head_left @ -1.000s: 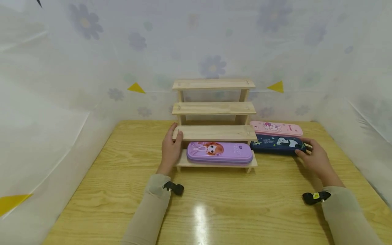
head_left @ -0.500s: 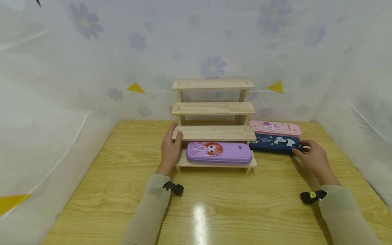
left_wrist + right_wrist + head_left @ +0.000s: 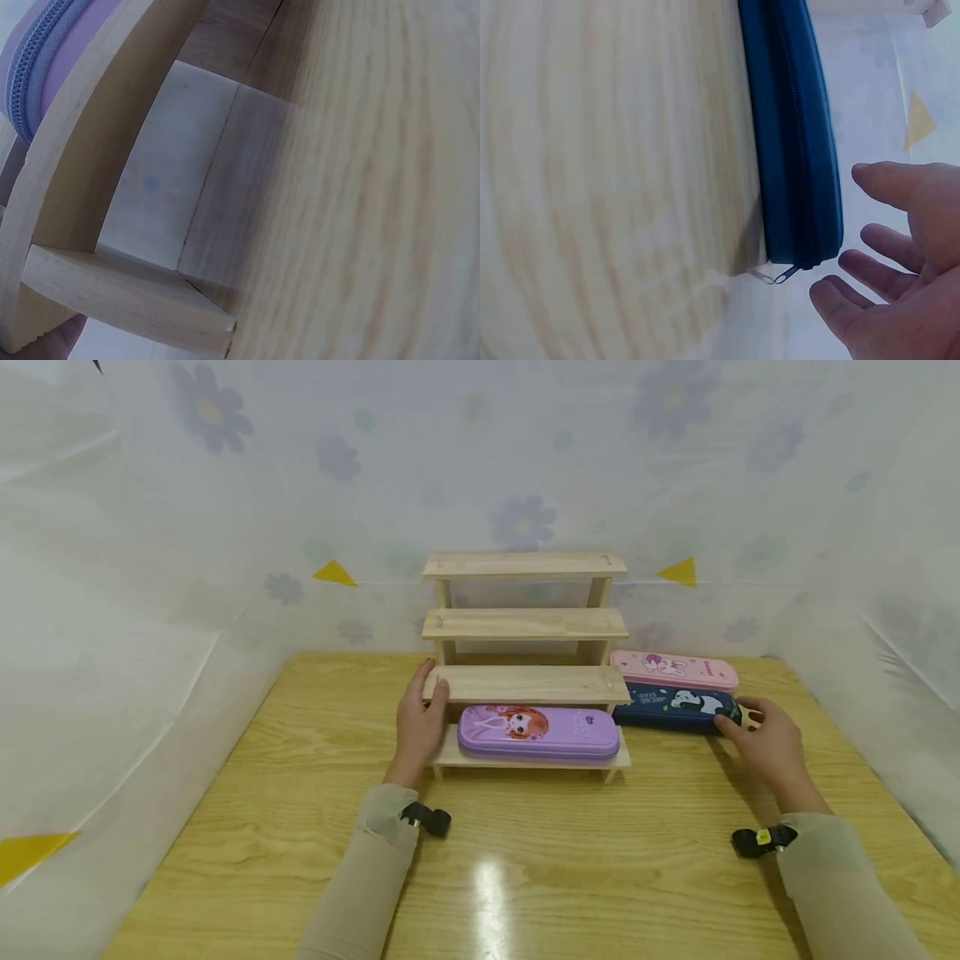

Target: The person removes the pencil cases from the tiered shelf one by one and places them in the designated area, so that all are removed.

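Note:
On the left, my left hand holds the left end of a stepped wooden rack, its thumb lying over the second-lowest board. A purple zip pencil case with a red-haired girl printed on it lies on the rack's lowest board. My right hand is at the right end of a navy panda pencil case. In the right wrist view, its fingers are spread, with a gap showing between them and the navy case. Behind the navy one lies a pink rabbit pencil case.
The rack stands near the back of a wood-grain table. A floral curtain closes off the back and sides, with yellow triangular pieces on it. The navy and pink cases lie close against the rack's right side.
My right hand has moved slightly left and away from me. The navy and pink cases have shifted slightly left and back. My left hand stays on the rack.

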A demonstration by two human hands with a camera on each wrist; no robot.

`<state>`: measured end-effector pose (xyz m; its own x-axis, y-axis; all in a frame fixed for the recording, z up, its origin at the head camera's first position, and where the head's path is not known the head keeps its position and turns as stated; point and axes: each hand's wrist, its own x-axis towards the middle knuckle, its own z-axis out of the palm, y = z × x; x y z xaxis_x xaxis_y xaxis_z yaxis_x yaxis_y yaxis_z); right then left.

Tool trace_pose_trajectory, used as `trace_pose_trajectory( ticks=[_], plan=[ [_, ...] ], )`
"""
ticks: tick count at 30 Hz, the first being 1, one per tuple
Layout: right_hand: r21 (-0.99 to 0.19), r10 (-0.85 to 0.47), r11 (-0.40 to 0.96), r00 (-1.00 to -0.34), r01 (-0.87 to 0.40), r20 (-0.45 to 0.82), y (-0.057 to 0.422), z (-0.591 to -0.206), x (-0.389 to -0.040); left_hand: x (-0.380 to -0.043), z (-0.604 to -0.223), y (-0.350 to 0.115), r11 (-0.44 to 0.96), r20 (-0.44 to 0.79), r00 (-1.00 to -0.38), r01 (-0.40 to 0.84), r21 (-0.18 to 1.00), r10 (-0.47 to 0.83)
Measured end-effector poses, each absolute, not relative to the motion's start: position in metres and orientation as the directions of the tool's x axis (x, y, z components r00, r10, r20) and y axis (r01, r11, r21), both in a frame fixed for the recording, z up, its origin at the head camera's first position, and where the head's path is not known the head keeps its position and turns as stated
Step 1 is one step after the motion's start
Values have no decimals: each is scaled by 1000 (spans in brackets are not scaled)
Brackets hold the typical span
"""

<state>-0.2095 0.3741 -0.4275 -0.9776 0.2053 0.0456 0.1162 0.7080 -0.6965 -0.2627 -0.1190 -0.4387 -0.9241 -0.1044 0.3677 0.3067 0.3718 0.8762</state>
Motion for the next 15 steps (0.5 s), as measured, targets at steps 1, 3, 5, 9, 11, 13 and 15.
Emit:
trace_pose_trajectory(
  ticks=[1,3,5,9,11,13,15],
  plan=[
    [-706,208,698,-977,115,47,373,-426,-208,-263,-438,-119,372,366,-925,305,877,-104],
    [-723,208,683,-977,106,53,372,-424,-207,-262,-437,-118,375,365,-925,304,876,-103],
    [-736,203,671,-977,87,69,369,-422,-205,-262,-436,-118,379,360,-927,298,876,-105],
    [-756,198,651,-976,58,96,363,-416,-200,-262,-436,-118,388,354,-929,289,875,-108],
    [-758,202,650,-974,51,107,360,-412,-198,-262,-436,-118,389,350,-930,284,876,-110],
    [-763,203,645,-972,40,120,356,-408,-195,-262,-437,-118,387,350,-930,284,877,-111],
    [-767,201,641,-969,21,142,352,-404,-192,-261,-437,-118,383,351,-930,286,879,-112]
  ],
)
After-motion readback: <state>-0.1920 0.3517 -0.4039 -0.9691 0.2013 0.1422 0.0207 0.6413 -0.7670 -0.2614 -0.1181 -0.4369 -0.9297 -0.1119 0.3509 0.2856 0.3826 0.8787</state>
